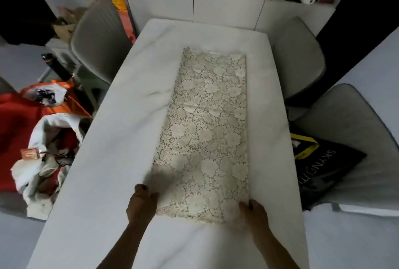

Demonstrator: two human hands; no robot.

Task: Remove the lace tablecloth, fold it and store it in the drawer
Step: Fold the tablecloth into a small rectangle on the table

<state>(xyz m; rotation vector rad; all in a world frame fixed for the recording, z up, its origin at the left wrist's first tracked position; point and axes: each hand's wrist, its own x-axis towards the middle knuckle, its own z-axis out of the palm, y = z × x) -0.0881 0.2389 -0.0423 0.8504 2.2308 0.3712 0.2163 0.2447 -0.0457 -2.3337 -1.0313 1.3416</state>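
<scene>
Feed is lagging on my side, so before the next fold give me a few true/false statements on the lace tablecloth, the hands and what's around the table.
1. The lace tablecloth lies on the table as a long narrow strip. True.
2. The left hand and the right hand are at the strip's far end. False: both are at its near end, one at each corner.
3. The cloth covers the whole tabletop. False: bare white surface shows on every side of it.
4. A black bag with yellow trim lies on the chair to the right of the table. True.
5. The cloth hangs over the table's near edge. False: it lies wholly on the top.
</scene>
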